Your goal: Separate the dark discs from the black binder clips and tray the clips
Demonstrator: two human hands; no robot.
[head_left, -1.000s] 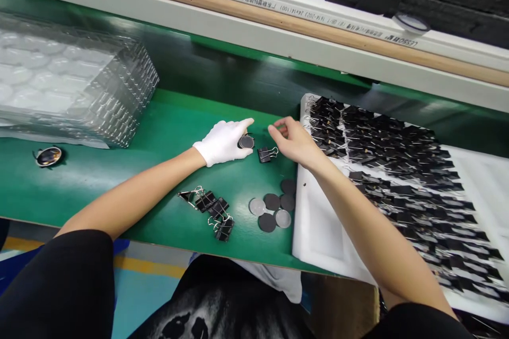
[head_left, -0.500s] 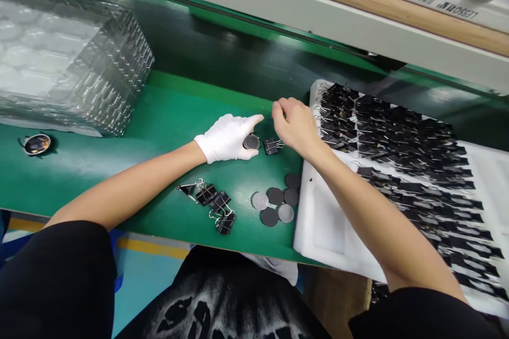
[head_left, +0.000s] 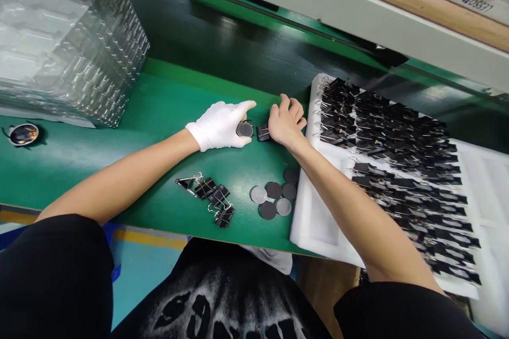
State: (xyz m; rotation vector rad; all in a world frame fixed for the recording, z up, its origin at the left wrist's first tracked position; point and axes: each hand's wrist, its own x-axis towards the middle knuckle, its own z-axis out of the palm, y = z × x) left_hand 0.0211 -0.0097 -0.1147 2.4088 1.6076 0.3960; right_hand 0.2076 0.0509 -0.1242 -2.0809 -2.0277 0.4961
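My left hand (head_left: 220, 126), in a white glove, is closed around a small round dark grey disc-shaped part (head_left: 244, 129), gripped between thumb and fingers over the green table. Just right of it lies a black binder clip (head_left: 263, 132), its wire handles toward my right hand. My bare right hand (head_left: 287, 121) is at that clip with its fingers spread, partly covering the handles; whether it touches them I cannot tell. Nearer me are several binder clips (head_left: 218, 196) in a loose cluster. Several round discs (head_left: 273, 190), dark and light grey, lie beside them.
A white foam tray (head_left: 314, 222) on the right bears dense rows of black binder clips (head_left: 405, 127). Stacked clear plastic trays (head_left: 75, 47) stand at the left. Before them lies a round part with a shiny face (head_left: 24, 134). A grey beam (head_left: 318, 5) crosses the back.
My right hand has come down and toward me onto the single binder clip, its fingers spreading. My left hand still holds the round part. The whole view has shifted slightly.
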